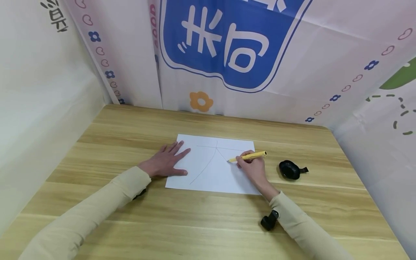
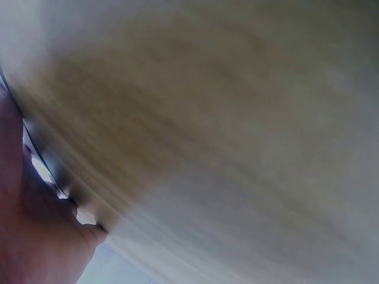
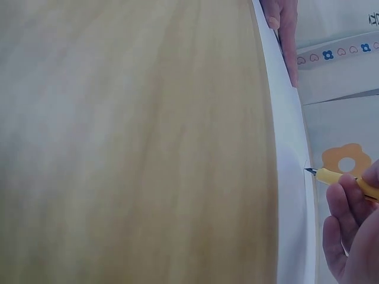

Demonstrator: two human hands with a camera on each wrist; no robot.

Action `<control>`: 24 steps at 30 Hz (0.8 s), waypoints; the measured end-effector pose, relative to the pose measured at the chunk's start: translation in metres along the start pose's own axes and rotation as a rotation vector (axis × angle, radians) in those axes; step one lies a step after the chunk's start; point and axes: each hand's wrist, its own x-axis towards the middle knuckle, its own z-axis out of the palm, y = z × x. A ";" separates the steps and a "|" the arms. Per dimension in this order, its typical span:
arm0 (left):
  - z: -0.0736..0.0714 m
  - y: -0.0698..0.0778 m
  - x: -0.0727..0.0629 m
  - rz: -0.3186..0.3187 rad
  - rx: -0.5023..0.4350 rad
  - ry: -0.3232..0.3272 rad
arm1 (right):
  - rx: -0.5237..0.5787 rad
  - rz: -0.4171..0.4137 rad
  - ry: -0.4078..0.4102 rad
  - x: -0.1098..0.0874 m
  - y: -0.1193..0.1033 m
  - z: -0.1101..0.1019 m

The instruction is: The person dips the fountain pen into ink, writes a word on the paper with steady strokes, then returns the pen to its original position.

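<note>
A white sheet of paper (image 1: 201, 177) lies on the wooden table, bearing thin lines: a near-horizontal stroke, a short vertical one crossing it, and two strokes that spread downward. My left hand (image 1: 167, 160) rests with spread fingers on the paper's left side. On the right side, my right hand (image 1: 253, 169) pinches a yellow fountain pen (image 1: 255, 155). In the right wrist view the dark pointed nib of the pen (image 3: 331, 176) meets the sheet (image 3: 290, 177). The left wrist view shows part of the left hand (image 2: 44, 236) at its lower left edge.
Right of the paper sits a black rounded object (image 1: 289, 169) with a short tab. The wooden table (image 1: 201, 224) extends around the sheet. Printed white wall sheets (image 1: 130, 54) stand behind and beside it. A black device (image 1: 269, 220) is at the right wrist.
</note>
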 end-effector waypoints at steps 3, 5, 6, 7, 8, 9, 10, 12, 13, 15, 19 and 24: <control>0.000 0.000 0.000 0.003 0.005 0.004 | -0.007 0.009 -0.002 -0.003 0.001 -0.002; 0.000 0.001 0.000 0.000 0.007 0.002 | -0.007 0.016 -0.005 -0.004 0.001 -0.003; 0.000 0.001 0.000 0.000 0.007 0.002 | -0.007 0.019 -0.007 -0.005 0.002 -0.004; 0.000 0.001 0.000 -0.002 0.008 0.001 | -0.006 0.020 -0.009 -0.005 0.002 -0.004; 0.000 0.001 0.000 -0.004 0.009 -0.001 | -0.009 0.021 -0.009 -0.005 0.003 -0.005; 0.000 0.001 0.001 -0.005 0.010 -0.002 | -0.011 0.022 -0.009 -0.006 0.003 -0.006; 0.000 0.000 0.001 -0.005 0.012 -0.001 | -0.011 0.025 -0.010 -0.006 0.003 -0.006; 0.000 0.000 0.001 -0.005 0.015 0.000 | -0.009 0.029 -0.012 -0.007 0.004 -0.007; 0.000 0.000 0.001 -0.004 0.020 0.001 | -0.012 0.031 -0.012 -0.007 0.004 -0.008; 0.000 0.000 0.001 -0.003 0.023 0.002 | -0.011 0.036 -0.016 -0.008 0.004 -0.009; -0.001 0.000 0.001 0.000 0.025 0.003 | -0.005 0.038 -0.023 -0.011 0.006 -0.012; -0.001 0.001 0.000 0.005 0.020 0.006 | 0.011 0.042 -0.018 -0.013 0.009 -0.015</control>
